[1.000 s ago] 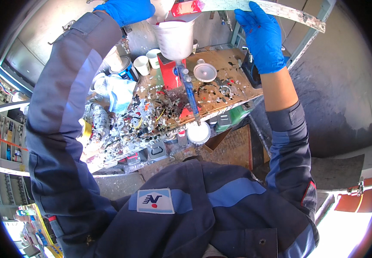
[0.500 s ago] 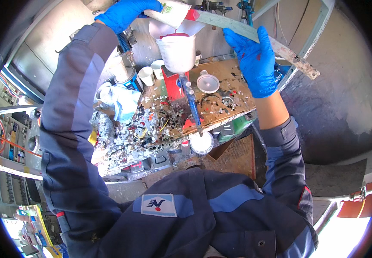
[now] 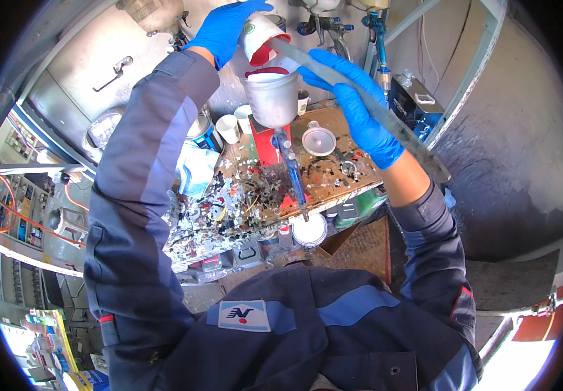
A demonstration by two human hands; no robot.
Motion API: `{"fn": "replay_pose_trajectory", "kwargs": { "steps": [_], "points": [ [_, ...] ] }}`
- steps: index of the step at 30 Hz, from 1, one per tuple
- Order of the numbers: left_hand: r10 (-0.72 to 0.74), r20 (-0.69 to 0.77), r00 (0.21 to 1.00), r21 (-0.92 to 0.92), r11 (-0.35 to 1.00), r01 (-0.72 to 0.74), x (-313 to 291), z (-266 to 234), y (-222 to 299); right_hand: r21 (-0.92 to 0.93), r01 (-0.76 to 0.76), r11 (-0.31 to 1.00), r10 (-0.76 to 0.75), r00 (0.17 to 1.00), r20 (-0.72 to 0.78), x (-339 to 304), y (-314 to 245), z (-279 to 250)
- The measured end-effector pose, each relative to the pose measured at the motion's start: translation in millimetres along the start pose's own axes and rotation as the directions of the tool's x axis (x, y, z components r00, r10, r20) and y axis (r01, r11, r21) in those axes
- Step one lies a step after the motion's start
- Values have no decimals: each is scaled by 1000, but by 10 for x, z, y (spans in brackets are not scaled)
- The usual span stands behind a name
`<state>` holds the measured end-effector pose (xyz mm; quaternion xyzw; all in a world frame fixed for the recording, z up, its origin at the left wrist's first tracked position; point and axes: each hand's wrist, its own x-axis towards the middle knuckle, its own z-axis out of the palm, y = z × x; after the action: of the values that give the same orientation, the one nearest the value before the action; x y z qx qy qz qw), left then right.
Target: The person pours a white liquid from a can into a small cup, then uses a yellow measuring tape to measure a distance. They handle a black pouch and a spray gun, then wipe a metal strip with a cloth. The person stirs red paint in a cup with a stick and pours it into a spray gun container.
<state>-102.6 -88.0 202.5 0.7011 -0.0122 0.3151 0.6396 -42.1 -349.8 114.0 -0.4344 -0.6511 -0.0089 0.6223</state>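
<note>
My left hand, in a blue glove, grips a white paper cup tipped over, red paint coating its inner rim. Below it stands a pale plastic paint cup on a blue-handled spray gun, with a white funnel-like piece and red paint at its mouth. My right hand, also gloved in blue, holds a long flat stirring stick between thumb and fingers. The stick's far end reaches into the tipped cup's mouth. Part of my left hand's grip is hidden behind the cup.
On the paint-spattered bench lie a round white lid, paper cups and a blue-white cloth. A paint can stands at left. More spray guns hang behind. A white-lidded tub sits below the bench.
The paper cup has tilted further, its red-coated mouth now facing the stick. The stick has shifted; its red-smeared end now goes into the cup, and my right fingers have closed around it.
</note>
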Motion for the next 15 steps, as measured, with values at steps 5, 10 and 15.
{"fn": "replay_pose_trajectory", "kwargs": {
  "steps": [5,10,15],
  "points": [
    [185,152,971,528,815,-238,72,-227,-169,-655,350,669,-286,935,207,33,83,-171],
    [-89,131,987,-340,931,129,154,-278,-199,-517,173,838,-217,976,-25,-147,265,39],
    [-182,89,979,-576,792,200,100,-236,-203,-429,115,896,-143,989,-31,-217,269,205]
  ]
}}
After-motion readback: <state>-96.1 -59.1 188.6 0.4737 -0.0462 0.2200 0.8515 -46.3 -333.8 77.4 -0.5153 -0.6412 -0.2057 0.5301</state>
